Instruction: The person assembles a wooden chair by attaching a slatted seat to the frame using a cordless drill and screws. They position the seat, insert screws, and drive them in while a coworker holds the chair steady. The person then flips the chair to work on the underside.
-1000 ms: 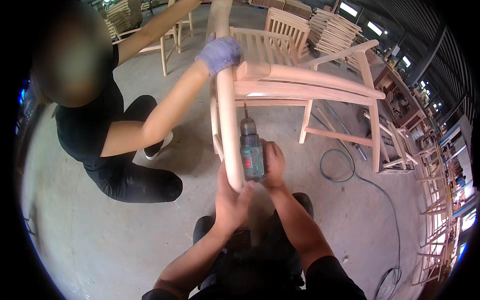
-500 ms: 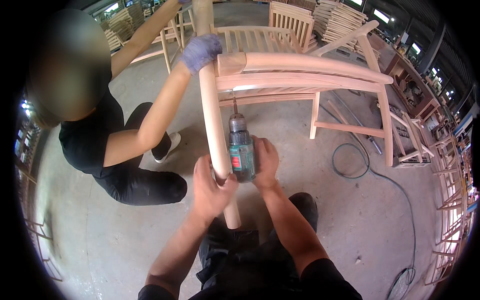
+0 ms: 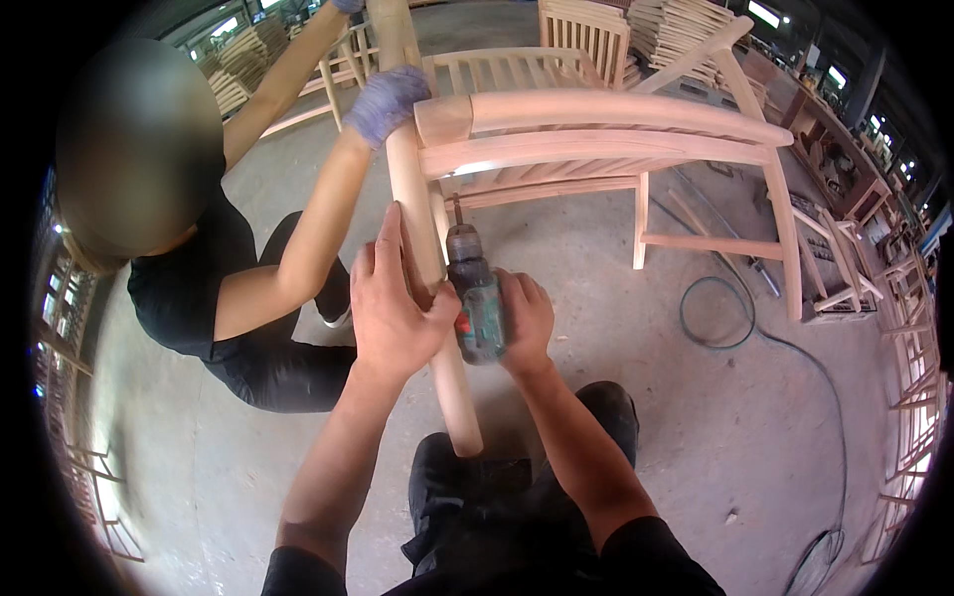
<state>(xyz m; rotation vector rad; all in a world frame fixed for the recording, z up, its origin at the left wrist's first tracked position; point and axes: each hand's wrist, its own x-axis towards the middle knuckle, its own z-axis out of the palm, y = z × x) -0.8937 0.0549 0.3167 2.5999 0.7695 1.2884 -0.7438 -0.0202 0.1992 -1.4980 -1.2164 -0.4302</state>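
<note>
A wooden chair frame (image 3: 616, 114) lies over on its side ahead of me, one round leg (image 3: 459, 407) reaching down toward my knees. My left hand (image 3: 396, 323) holds that leg around its middle, index finger stretched along its left side and thumb on the right. Close on the leg's right side is a green and black cordless drill (image 3: 481, 313), gripped by my right hand (image 3: 525, 323). Its bit (image 3: 457, 209) points away from me, just below the curved rail; whether the tip touches wood I cannot tell. The drill's handle is hidden.
A person crouches at the left, a purple-gloved hand (image 3: 388, 104) gripping the leg's upper part. On the floor at right lies a green hose (image 3: 717, 346), coiled. A small wooden frame (image 3: 835, 258) and stacked wooden parts (image 3: 686, 40) stand farther off.
My left hand has slid up the leg, its index finger now extended. The drill has tilted slightly, its bit shifting left. The co-worker's gloved hand still holds the leg.
</note>
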